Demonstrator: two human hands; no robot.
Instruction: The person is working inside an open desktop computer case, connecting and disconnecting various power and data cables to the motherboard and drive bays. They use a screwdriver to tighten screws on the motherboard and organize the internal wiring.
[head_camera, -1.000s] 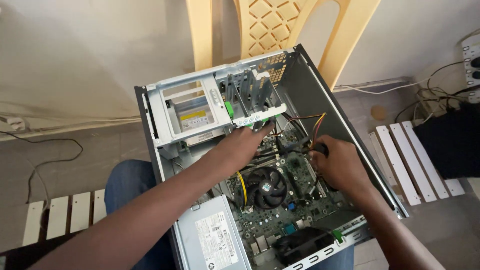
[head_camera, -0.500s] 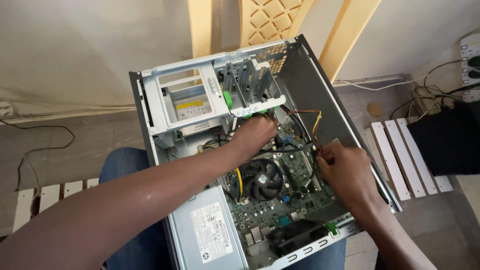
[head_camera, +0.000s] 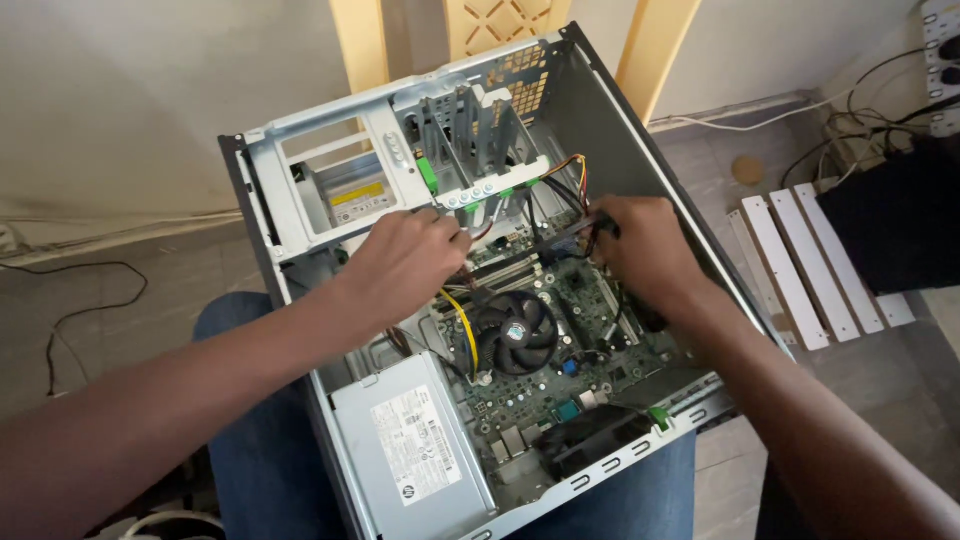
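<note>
Inside open computer case (head_camera: 640, 130), black cable (head_camera: 560, 232) pinched by right hand (head_camera: 645, 245) fingers.

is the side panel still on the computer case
No, the computer case lies open on the person's lap, with the cooler fan, the motherboard and the grey power supply in plain sight.

Soft, even daylight is cast over the scene, brightest on the pale wall (head_camera: 150, 90) at ten o'clock. Mild shadow is seen inside the computer case (head_camera: 620, 130). The forearms at the lower corners are slightly blurred; no glare is seen.
</note>
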